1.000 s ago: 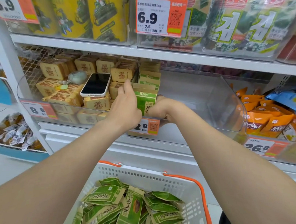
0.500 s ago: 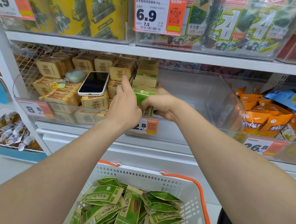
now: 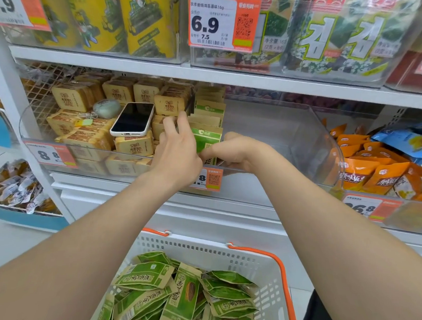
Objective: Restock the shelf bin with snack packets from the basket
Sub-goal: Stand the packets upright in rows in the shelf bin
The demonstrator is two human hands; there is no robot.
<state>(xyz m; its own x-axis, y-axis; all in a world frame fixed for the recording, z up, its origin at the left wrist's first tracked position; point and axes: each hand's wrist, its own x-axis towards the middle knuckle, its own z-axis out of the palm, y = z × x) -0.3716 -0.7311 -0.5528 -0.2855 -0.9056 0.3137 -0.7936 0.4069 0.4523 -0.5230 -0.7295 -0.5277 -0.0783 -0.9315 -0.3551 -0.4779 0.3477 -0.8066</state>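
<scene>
Right, the front packet point(image 3: 207, 138) stands upright at the left end of the clear shelf bin point(image 3: 301, 135), heading a row of packets point(image 3: 209, 108) behind it. The left hand point(image 3: 177, 149) presses straight fingers on its left edge; the right hand point(image 3: 231, 151) grips its lower right, fingertips hidden. A phone point(image 3: 132, 119) lies on tan boxes point(image 3: 133, 145) just left, past the divider. The bin's right side is open room up to the curved wall. The wrists half cover the price tag point(image 3: 213, 179). Below, the basket point(image 3: 209, 248) holds loose green packets point(image 3: 180, 301), near edge cut off.
</scene>
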